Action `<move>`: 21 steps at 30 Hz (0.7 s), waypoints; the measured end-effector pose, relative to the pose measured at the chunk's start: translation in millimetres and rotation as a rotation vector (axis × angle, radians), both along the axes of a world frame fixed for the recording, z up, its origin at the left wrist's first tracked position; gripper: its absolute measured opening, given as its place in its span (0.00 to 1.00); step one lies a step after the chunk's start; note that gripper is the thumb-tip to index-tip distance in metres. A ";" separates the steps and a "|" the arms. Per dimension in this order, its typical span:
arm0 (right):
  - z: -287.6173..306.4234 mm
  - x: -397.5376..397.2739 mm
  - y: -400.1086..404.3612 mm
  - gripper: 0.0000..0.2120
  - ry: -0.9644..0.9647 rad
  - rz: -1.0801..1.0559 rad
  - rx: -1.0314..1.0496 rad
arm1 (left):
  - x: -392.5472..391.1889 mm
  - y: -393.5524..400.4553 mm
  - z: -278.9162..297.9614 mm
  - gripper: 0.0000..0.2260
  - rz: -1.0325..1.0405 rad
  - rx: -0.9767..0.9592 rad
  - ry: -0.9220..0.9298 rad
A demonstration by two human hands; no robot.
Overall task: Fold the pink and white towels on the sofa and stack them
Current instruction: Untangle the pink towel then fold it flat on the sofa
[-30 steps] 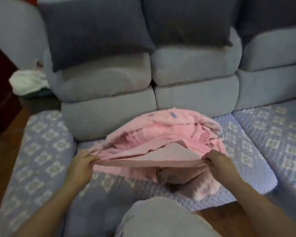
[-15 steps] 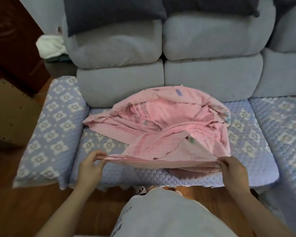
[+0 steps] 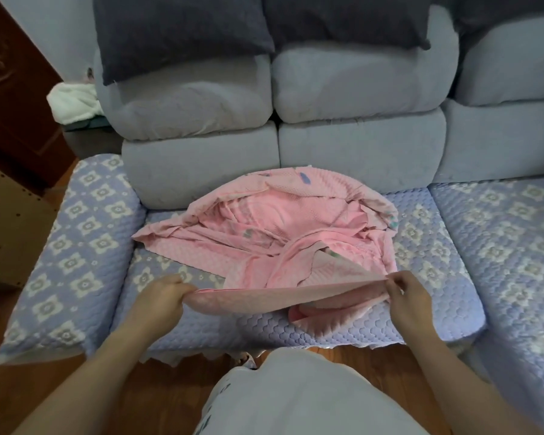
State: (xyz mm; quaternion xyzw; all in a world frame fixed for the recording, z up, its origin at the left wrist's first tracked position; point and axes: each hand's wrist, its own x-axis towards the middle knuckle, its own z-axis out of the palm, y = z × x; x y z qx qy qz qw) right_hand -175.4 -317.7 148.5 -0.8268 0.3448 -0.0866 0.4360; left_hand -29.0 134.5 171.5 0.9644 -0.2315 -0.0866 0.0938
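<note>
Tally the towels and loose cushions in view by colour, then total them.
Pink towel: 1
White towel: 1
Dark grey cushions: 2 plainly seen; a third at the top right edge is unclear
Total: 4

white cloth (image 3: 73,102) far left: half hidden behind sofa (image 3: 195,164) | dark pillows (image 3: 182,29): cropped at top edge | forearms cut off at bottom edge

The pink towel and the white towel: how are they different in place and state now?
The pink towel lies crumpled on the quilted seat cover; the white towel sits bunched beside the sofa's end. The left hand and right hand pinch the pink towel's near edge taut; nothing touches the white towel. The pink towel has small prints; the white looks plain. Neither is folded.
</note>
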 end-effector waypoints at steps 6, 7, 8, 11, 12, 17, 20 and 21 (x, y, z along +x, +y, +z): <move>39.0 18.0 -2.4 0.09 -0.169 -0.118 0.365 | -3.8 -47.6 32.7 0.12 0.459 -0.486 -0.039; 48.4 21.2 -5.0 0.10 -0.205 -0.121 0.423 | -2.1 -58.0 48.5 0.10 0.557 -0.639 0.011; 58.6 24.0 -7.4 0.11 -0.235 -0.109 0.490 | 3.0 -70.7 65.5 0.09 0.683 -0.847 0.077; 87.6 32.1 -8.9 0.10 -0.228 0.132 0.530 | 29.3 -102.3 120.7 0.08 1.000 -1.284 0.135; 97.1 35.4 -4.9 0.09 -0.211 0.246 0.500 | 34.3 -115.2 138.4 0.06 0.926 -1.193 0.071; 147.5 58.0 41.3 0.08 -0.159 0.671 0.276 | -6.0 -206.7 175.6 0.23 -0.087 -0.362 0.312; 167.2 67.8 50.7 0.09 -0.227 0.702 0.275 | -15.5 -233.8 170.6 0.20 -0.291 -0.138 0.209; 169.6 69.6 47.6 0.09 -0.263 0.665 0.282 | -13.3 -235.9 170.2 0.16 -0.260 -0.190 0.227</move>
